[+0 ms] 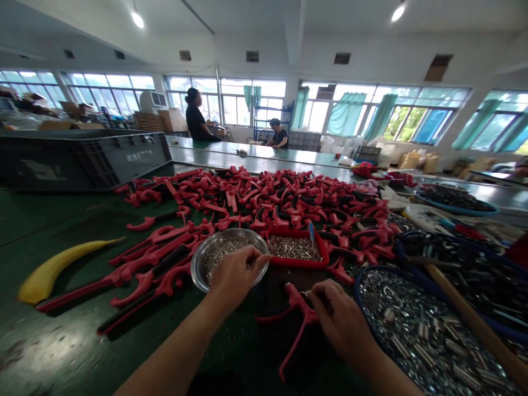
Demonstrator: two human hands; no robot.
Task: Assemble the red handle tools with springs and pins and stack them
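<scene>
My left hand (237, 273) is over a round metal bowl (197, 269) of small metal pins (223, 253). Its thumb and fingertips are pinched together; whatever lies between them is hidden. A red clamp (297, 302) with spread arms lies in front of me on a dark block. Beside its pivot, my right hand (340, 316) is closed, fingertips on a small shiny metal spring (306, 295). Just behind the clamp, a red tray (325, 258) holds more metal pins (292, 247), with a blue-handled tool (311, 231) stuck in them.
A big heap of red-and-black clamps (264, 198) spreads across the green table (74, 341). Left are a banana (58, 269) and a grey crate (136, 159). Right, a basin of springs and rings (429, 324) stands under a wooden-handled hammer (466, 308). Two people (198, 118) are farther back.
</scene>
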